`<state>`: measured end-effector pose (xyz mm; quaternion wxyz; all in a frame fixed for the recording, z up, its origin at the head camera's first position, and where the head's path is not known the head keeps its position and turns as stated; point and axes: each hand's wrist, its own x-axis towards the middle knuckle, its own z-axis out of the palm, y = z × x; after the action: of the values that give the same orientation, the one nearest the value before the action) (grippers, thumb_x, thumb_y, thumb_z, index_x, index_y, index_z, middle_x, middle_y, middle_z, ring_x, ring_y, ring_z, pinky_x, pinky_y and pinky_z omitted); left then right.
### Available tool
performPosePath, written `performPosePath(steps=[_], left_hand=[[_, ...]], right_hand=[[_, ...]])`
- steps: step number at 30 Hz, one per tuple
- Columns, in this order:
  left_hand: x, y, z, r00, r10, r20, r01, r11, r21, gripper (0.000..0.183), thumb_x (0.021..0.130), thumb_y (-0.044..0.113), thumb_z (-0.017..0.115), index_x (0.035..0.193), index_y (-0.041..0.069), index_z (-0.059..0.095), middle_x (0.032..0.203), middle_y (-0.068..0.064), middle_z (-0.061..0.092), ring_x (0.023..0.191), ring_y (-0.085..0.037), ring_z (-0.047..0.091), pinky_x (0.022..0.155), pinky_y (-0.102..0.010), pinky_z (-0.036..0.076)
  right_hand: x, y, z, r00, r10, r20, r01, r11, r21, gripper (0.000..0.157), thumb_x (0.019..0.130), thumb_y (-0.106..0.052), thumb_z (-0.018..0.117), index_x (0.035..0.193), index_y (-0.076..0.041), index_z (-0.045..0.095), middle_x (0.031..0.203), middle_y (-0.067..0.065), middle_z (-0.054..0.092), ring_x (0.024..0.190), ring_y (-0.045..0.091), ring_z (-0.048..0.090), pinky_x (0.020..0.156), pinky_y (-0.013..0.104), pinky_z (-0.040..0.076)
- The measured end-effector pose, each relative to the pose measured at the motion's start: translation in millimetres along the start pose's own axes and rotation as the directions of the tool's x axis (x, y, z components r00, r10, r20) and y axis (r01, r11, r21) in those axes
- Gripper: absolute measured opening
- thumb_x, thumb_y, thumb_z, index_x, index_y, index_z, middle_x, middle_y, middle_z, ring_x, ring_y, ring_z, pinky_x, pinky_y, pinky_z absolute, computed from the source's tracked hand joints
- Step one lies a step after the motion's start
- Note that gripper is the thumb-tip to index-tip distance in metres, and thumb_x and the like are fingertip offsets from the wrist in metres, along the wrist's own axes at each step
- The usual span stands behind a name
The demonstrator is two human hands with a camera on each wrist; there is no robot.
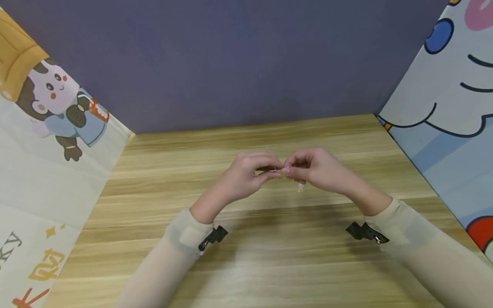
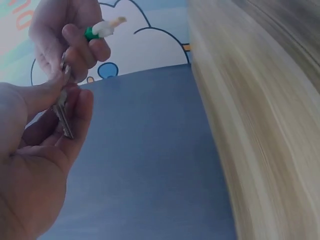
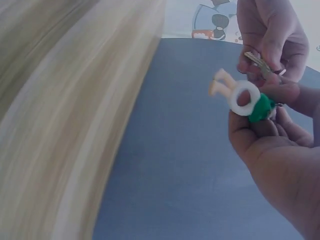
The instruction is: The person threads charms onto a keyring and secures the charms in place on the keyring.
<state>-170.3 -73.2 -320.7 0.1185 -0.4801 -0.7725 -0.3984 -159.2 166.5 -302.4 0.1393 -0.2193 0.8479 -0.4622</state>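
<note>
Over one table (image 1: pixel 265 269), two hands (image 1: pixel 250 173) (image 1: pixel 323 173) hold one key (image 2: pixel 64 120), one figurine (image 3: pixel 259 108).

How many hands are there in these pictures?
2. The person's bare left hand, on the left in the head view, pinches a notched silver metal key; the bare right hand, beside it, holds a small green, white and beige charm. No others show.

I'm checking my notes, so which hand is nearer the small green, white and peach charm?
Right: the right hand grips the charm; the left hand is farther from it, pinching a silver metal key.
</note>
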Motion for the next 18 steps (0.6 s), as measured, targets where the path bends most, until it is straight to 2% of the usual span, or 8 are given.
performPosePath(steps=[3,5,9,11,13,15,18], left_hand=[[1.4,1.0,1.4,0.998,0.053,0.040,-0.057,0.993,0.099,0.007,0.096,0.001,0.076,0.103,0.001,0.079,0.096,-0.009,0.080,0.084,-0.013,0.073,0.078,-0.016,0.060],[0.3,1.7,2.6,0.993,0.104,0.051,-0.112,0.970,0.214,0.005,0.098,0.001,0.074,0.100,0.002,0.078,0.093,-0.006,0.078,0.078,-0.011,0.070,0.073,-0.015,0.058],[-2.2,4.6,6.4,0.980,0.197,0.039,-0.194,0.877,0.440,0.008,0.099,0.002,0.068,0.098,0.004,0.076,0.090,-0.004,0.075,0.072,-0.009,0.064,0.067,-0.016,0.055],[-3.8,5.9,7.7,0.973,0.231,0.009,-0.203,0.834,0.514,0.009,0.099,0.001,0.067,0.096,0.004,0.075,0.090,-0.004,0.074,0.070,-0.009,0.063,0.066,-0.016,0.055],[-5.0,6.1,8.8,0.965,0.261,-0.030,-0.201,0.809,0.552,0.009,0.097,0.000,0.067,0.094,0.004,0.075,0.090,-0.005,0.075,0.071,-0.011,0.066,0.067,-0.017,0.057],[-5.9,5.1,9.7,0.958,0.278,-0.071,-0.192,0.804,0.563,0.009,0.096,-0.001,0.068,0.093,0.003,0.075,0.091,-0.006,0.076,0.072,-0.012,0.068,0.068,-0.017,0.058],[-6.7,3.3,11.5,0.951,0.283,-0.129,-0.169,0.818,0.550,0.010,0.095,-0.001,0.068,0.092,0.003,0.076,0.090,-0.007,0.077,0.073,-0.013,0.071,0.069,-0.017,0.060]], right_hand=[[-1.5,-0.8,-1.6,0.999,-0.024,0.026,0.025,0.999,-0.041,0.013,0.104,-0.019,0.070,0.102,-0.009,0.077,0.085,0.003,0.072,0.065,0.019,0.064,0.060,0.031,0.056],[-0.3,-1.3,-1.6,0.999,-0.026,0.031,0.028,0.998,-0.054,0.013,0.104,-0.019,0.069,0.103,-0.008,0.077,0.087,0.004,0.073,0.065,0.019,0.063,0.059,0.030,0.055],[-0.8,-2.9,0.5,1.000,-0.017,0.000,0.017,0.998,-0.056,0.016,0.105,-0.021,0.068,0.104,-0.007,0.076,0.090,0.005,0.073,0.068,0.022,0.063,0.061,0.028,0.054],[-1.5,-4.3,2.6,1.000,-0.007,-0.021,0.007,0.999,-0.037,0.018,0.106,-0.024,0.068,0.106,-0.007,0.076,0.091,0.005,0.071,0.070,0.023,0.064,0.062,0.029,0.055],[-1.9,-6.0,4.8,0.999,0.002,-0.043,-0.003,1.000,-0.019,0.019,0.105,-0.026,0.069,0.105,-0.009,0.076,0.089,0.004,0.069,0.071,0.022,0.064,0.063,0.029,0.055],[-1.9,-7.4,6.3,0.998,0.010,-0.064,-0.010,1.000,0.000,0.019,0.106,-0.027,0.069,0.105,-0.009,0.076,0.087,0.005,0.068,0.071,0.020,0.063,0.062,0.029,0.055],[-1.6,-8.3,9.1,0.995,0.014,-0.095,-0.012,1.000,0.022,0.019,0.105,-0.026,0.070,0.106,-0.009,0.076,0.085,0.005,0.066,0.070,0.019,0.063,0.058,0.029,0.052]])
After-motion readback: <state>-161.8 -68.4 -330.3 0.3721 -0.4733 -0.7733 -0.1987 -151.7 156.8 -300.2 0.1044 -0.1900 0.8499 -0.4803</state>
